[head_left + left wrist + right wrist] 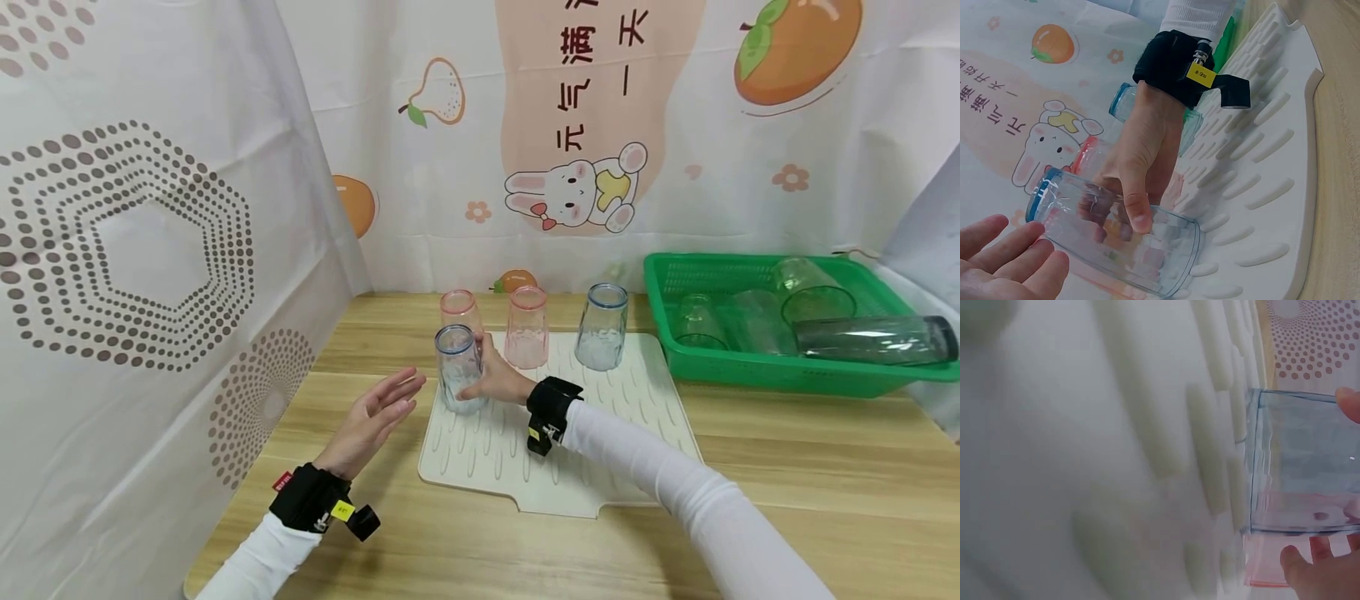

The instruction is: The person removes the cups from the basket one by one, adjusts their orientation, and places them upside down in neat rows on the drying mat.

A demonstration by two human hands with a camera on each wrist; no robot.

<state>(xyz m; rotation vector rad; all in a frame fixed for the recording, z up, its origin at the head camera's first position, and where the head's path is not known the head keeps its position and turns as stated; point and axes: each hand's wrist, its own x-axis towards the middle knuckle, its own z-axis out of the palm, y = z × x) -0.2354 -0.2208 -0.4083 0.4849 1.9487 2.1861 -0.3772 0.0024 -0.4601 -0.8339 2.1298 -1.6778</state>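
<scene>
- the front glass point(453, 372), narrow blue end up, is at the left edge of the white mat point(652, 375); whether it rests fully on the ridges, i cannot tell.
- it could tip if the hand pulled away with a finger still hooked round it, or if its lower edge sat unevenly across the ridges.
- a sideways nudge could knock it into the pink glass point(459, 307) just behind (smooth sides would make a slip easy too).
- the right hand point(501, 377) reaches in from the right, thumb across the near side, fingers curled round behind: clamped on the front glass.
- the left hand point(375, 417) hangs beside the mat over the bench point(420, 550), palm turned inward, fingers extended and holding nothing.
- the two hands are apart.
</scene>
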